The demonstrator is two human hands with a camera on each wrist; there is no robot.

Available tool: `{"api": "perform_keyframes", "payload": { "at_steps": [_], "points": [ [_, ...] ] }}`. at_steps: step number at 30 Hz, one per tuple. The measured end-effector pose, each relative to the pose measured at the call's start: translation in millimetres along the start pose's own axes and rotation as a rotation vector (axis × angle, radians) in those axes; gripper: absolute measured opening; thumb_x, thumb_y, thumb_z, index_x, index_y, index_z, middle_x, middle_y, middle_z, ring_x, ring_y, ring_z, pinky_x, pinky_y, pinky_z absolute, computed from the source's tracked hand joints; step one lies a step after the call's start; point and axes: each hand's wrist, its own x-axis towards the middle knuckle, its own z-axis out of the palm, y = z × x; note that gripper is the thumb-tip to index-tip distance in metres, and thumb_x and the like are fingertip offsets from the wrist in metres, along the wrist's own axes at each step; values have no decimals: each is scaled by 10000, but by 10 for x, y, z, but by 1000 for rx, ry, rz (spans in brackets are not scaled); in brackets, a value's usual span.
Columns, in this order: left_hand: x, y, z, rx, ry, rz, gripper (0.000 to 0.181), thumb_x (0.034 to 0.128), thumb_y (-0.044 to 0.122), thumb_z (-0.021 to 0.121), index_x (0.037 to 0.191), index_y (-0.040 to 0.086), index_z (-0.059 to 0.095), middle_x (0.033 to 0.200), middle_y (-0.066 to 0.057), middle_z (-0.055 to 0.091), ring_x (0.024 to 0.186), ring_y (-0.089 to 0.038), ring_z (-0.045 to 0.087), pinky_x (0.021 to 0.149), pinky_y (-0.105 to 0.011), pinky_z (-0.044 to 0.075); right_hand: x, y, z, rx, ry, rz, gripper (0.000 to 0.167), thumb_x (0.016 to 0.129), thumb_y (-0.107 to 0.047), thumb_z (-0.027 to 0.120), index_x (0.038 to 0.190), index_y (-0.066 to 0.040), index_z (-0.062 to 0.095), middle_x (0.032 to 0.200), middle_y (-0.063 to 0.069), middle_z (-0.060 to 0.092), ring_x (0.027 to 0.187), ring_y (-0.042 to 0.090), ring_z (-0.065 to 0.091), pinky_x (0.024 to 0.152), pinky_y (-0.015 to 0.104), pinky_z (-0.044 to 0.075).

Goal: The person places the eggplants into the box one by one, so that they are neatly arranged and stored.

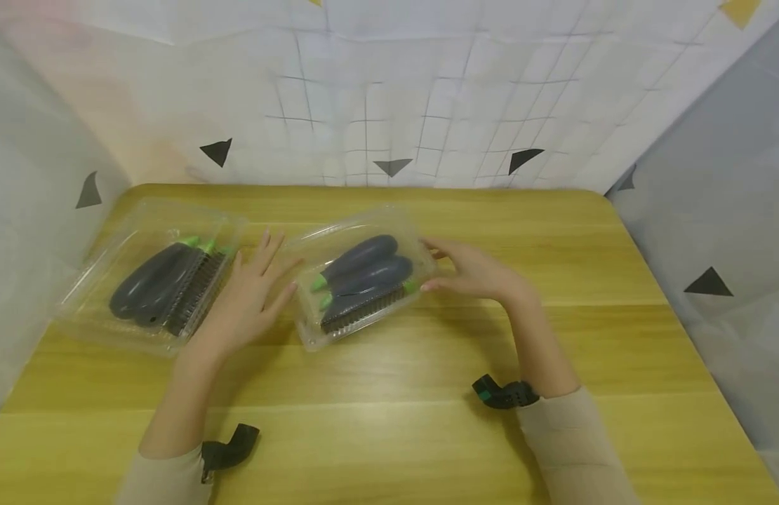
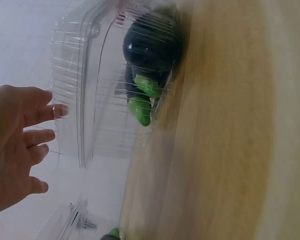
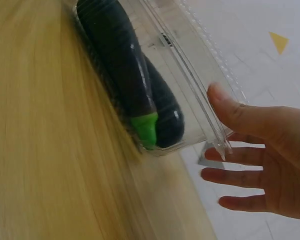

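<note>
A clear plastic clamshell box (image 1: 310, 337) holding several dark eggplants (image 1: 372, 275) with green stem ends sits mid-table, turned at an angle. At its left edge my left hand (image 1: 241, 305) is spread, with thumb and index finger beside the plastic. In the left wrist view that hand (image 2: 15, 142) has loosely bent fingers close to the rim; contact is unclear. My right hand (image 1: 481, 270) is at the box's right end. The right wrist view shows its thumb (image 3: 221, 97) over the rim and the other fingers extended past the corner, partly behind plastic.
Another clear box (image 1: 80, 294) with several eggplants (image 1: 158, 284) stands on the left, close to my left forearm. The wooden table (image 1: 389, 421) is bounded by white sheeting (image 1: 396, 105) at the back and sides. Dark devices (image 1: 231, 449) are strapped on both wrists.
</note>
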Motion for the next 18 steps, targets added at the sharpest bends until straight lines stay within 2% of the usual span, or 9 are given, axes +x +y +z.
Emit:
{"api": "perform_keyframes", "payload": {
  "at_steps": [6, 8, 10, 13, 15, 18],
  "points": [
    [-244, 39, -36, 49, 121, 92, 448, 909, 4, 571, 1351, 67, 539, 1497, -179, 359, 1384, -385, 294, 1125, -598, 78, 318, -157, 130, -91, 124, 33, 701, 885, -438, 678, 1453, -114, 424, 1434, 64, 470, 1236, 260, 501, 1010, 444, 413],
    [-302, 57, -33, 50, 136, 118, 453, 877, -29, 585, 1319, 64, 565, 1479, -163, 395, 1358, -383, 346, 1132, -575, 111, 415, -217, 175, -124, 153, 41, 700, 890, -463, 660, 1453, -121, 423, 1419, 68, 487, 1218, 250, 516, 987, 446, 433],
    [-359, 78, -30, 43, 130, 129, 432, 879, 12, 615, 1305, 68, 579, 1470, -146, 414, 1333, -373, 389, 1134, -562, 132, 516, -271, 220, -144, 169, 29, 716, 892, -476, 650, 1467, -128, 401, 1412, 75, 494, 1207, 246, 525, 971, 449, 446],
    [-441, 102, -19, 51, 109, 128, 430, 889, 163, 682, 1298, 73, 583, 1445, -119, 445, 1317, -343, 415, 1127, -569, 156, 652, -332, 278, -154, 172, -17, 737, 912, -458, 628, 1501, -130, 331, 1428, 96, 472, 1219, 250, 517, 985, 445, 435],
    [-489, 113, -11, 68, 108, 130, 513, 855, 258, 732, 1309, 77, 577, 1414, -117, 476, 1287, -335, 446, 1119, -580, 170, 728, -360, 308, -170, 169, -50, 739, 929, -437, 610, 1518, -129, 288, 1454, 107, 439, 1239, 255, 502, 1012, 437, 414],
    [-557, 126, 11, 97, 120, 138, 631, 777, 314, 792, 1313, 69, 569, 1382, -126, 499, 1260, -338, 458, 1111, -580, 200, 815, -411, 342, -188, 153, -78, 733, 945, -413, 589, 1530, -129, 250, 1496, 120, 377, 1304, 275, 441, 1069, 433, 355]
  ]
}}
